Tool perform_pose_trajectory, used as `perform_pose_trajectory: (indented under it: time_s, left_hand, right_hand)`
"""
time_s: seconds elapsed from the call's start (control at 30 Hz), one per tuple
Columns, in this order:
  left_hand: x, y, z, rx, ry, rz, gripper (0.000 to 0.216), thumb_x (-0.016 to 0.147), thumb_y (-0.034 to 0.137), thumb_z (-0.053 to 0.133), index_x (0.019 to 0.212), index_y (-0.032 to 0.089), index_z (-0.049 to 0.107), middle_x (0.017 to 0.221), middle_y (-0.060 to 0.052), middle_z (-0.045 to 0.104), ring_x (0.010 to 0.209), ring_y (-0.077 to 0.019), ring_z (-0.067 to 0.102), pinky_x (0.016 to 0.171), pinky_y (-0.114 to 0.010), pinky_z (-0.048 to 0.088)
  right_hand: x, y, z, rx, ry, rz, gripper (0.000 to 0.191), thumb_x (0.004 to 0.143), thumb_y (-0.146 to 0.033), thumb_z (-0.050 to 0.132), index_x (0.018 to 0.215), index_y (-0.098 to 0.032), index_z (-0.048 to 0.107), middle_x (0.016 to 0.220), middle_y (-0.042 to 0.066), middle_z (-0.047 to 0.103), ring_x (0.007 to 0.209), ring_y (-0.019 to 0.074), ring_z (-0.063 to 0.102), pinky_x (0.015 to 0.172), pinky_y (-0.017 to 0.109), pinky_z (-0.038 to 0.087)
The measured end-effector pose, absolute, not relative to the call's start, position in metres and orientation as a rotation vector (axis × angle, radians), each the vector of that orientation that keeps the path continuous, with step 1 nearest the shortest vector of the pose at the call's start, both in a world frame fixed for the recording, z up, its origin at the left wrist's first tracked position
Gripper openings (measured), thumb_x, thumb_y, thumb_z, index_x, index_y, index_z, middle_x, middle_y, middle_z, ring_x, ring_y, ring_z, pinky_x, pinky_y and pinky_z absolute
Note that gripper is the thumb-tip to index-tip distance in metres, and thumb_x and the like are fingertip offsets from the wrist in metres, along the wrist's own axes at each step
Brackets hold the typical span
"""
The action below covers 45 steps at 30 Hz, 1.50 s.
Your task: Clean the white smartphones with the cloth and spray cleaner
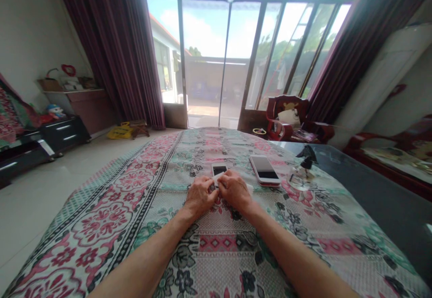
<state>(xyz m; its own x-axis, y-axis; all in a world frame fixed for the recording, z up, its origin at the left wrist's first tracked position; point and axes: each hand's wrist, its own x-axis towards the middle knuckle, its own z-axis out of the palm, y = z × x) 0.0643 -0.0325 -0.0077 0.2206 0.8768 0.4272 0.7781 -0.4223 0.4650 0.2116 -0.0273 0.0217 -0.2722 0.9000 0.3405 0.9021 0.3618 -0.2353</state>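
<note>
Head view. Two bare hands meet over a cloth-covered table, at the near end of a small white rectangular phone with a dark screen [220, 169], which lies flat in front of them. The right hand [235, 190] has its fingertips bunched, pinching a thin, crumpled white piece [218, 178] at the phone's near end; the left hand [201, 196] is curled in from the other side, its fingertips close against the same spot. At this scale one cannot tell whether the white piece is paper or cloth, nor whether the left fingers also grip it. The step in hand is judged to be close fingertip work with the white piece at the phone; the next move would call for light, controlled pressure and a steadied phone.

Count: one small phone; one larger white rectangular phone with a grey-and-black screen [266, 169], apart to the right, a pinkish edge beneath it; one clear, rounded bottle with a black trigger-shaped top [306, 163], farther right; one pink, green and grey patterned fabric tablecloth [108, 221] beneath all. Beyond stand one carved red-brown wooden armchair [279, 129] and two long purple curtains [111, 41].
</note>
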Motion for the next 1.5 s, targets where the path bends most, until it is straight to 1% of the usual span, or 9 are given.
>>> perform_pose_trajectory:
  time_s: [0.2, 0.33, 0.53, 0.6, 0.77, 0.97, 1.13, 1.3, 1.5]
  left_hand:
    - [0.064, -0.031, -0.010, 2.303, 1.544, 1.022, 0.019, 0.078, 0.027, 0.066, 0.094, 0.019, 0.073, 0.097, -0.005, 0.067, 0.097, -0.0201, 0.058, 0.090, -0.032, 0.044]
    - [0.064, -0.031, -0.010, 2.292, 1.531, 1.026, 0.014, 0.080, 0.028, 0.066, 0.089, 0.022, 0.075, 0.096, -0.005, 0.067, 0.097, -0.0194, 0.058, 0.092, -0.031, 0.044]
    - [0.063, -0.030, -0.009, 2.305, 1.559, 1.009, 0.013, 0.080, 0.025, 0.063, 0.078, 0.022, 0.075, 0.086, -0.003, 0.066, 0.088, -0.0172, 0.058, 0.086, -0.029, 0.044]
    - [0.063, -0.029, -0.010, 2.313, 1.554, 1.002, 0.012, 0.080, 0.024, 0.063, 0.078, 0.021, 0.075, 0.087, -0.004, 0.066, 0.089, -0.0174, 0.058, 0.086, -0.029, 0.044]
    - [0.062, -0.028, -0.011, 2.299, 1.551, 0.993, 0.011, 0.079, 0.027, 0.066, 0.078, 0.021, 0.076, 0.094, -0.004, 0.068, 0.094, -0.0188, 0.058, 0.088, -0.031, 0.045]
    - [0.060, -0.028, -0.009, 2.277, 1.506, 0.967, 0.011, 0.080, 0.029, 0.067, 0.081, 0.024, 0.076, 0.097, -0.003, 0.069, 0.096, -0.0194, 0.059, 0.090, -0.031, 0.044]
    - [0.059, -0.027, -0.009, 2.270, 1.484, 0.961, 0.011, 0.078, 0.025, 0.066, 0.084, 0.024, 0.076, 0.099, -0.003, 0.069, 0.098, -0.0193, 0.059, 0.091, -0.031, 0.044]
    - [0.058, -0.026, -0.011, 2.298, 1.515, 0.918, 0.016, 0.077, 0.016, 0.061, 0.082, 0.021, 0.075, 0.099, -0.003, 0.069, 0.096, -0.0180, 0.059, 0.091, -0.029, 0.044]
    - [0.057, -0.024, -0.012, 2.312, 1.496, 0.895, 0.017, 0.079, 0.017, 0.059, 0.086, 0.022, 0.074, 0.100, -0.003, 0.068, 0.097, -0.0180, 0.058, 0.091, -0.030, 0.044]
  right_hand:
    - [0.224, -0.023, 0.032, -1.795, -2.135, 0.035, 0.020, 0.085, -0.024, 0.052, 0.085, -0.020, 0.072, 0.091, 0.005, 0.066, 0.082, 0.0148, 0.059, 0.070, 0.023, 0.038]
    - [0.230, -0.024, 0.032, -1.811, -2.135, 0.007, 0.020, 0.085, -0.025, 0.053, 0.082, -0.020, 0.072, 0.091, 0.005, 0.066, 0.080, 0.0145, 0.059, 0.070, 0.023, 0.038]
    - [0.216, -0.031, 0.027, -1.516, -2.362, -0.018, 0.022, 0.087, -0.025, 0.051, 0.078, -0.022, 0.072, 0.088, 0.004, 0.064, 0.082, 0.0138, 0.057, 0.072, 0.022, 0.037]
    - [0.216, -0.029, 0.028, -1.490, -2.380, 0.006, 0.022, 0.087, -0.024, 0.051, 0.080, -0.022, 0.072, 0.088, 0.003, 0.064, 0.082, 0.0136, 0.057, 0.072, 0.022, 0.037]
    - [0.233, -0.022, 0.035, -1.604, -2.310, 0.090, 0.023, 0.084, -0.021, 0.052, 0.084, -0.023, 0.075, 0.087, 0.003, 0.066, 0.078, 0.0131, 0.059, 0.071, 0.022, 0.039]
    - [0.244, -0.022, 0.045, -1.736, -2.288, 0.086, 0.022, 0.082, -0.017, 0.055, 0.081, -0.024, 0.075, 0.089, 0.003, 0.066, 0.084, 0.0140, 0.060, 0.075, 0.022, 0.039]
    - [0.235, -0.026, 0.036, -1.486, -2.389, 0.086, 0.021, 0.085, -0.020, 0.053, 0.088, -0.023, 0.074, 0.088, 0.003, 0.064, 0.082, 0.0133, 0.058, 0.075, 0.022, 0.039]
    - [0.226, -0.029, 0.018, -1.221, -2.392, -0.027, 0.019, 0.086, -0.019, 0.052, 0.090, -0.020, 0.070, 0.091, 0.004, 0.061, 0.087, 0.0146, 0.054, 0.082, 0.025, 0.039]
    - [0.229, -0.027, 0.004, -1.197, -2.339, -0.038, 0.019, 0.086, -0.019, 0.053, 0.094, -0.022, 0.069, 0.096, 0.004, 0.060, 0.092, 0.0148, 0.053, 0.088, 0.026, 0.040]
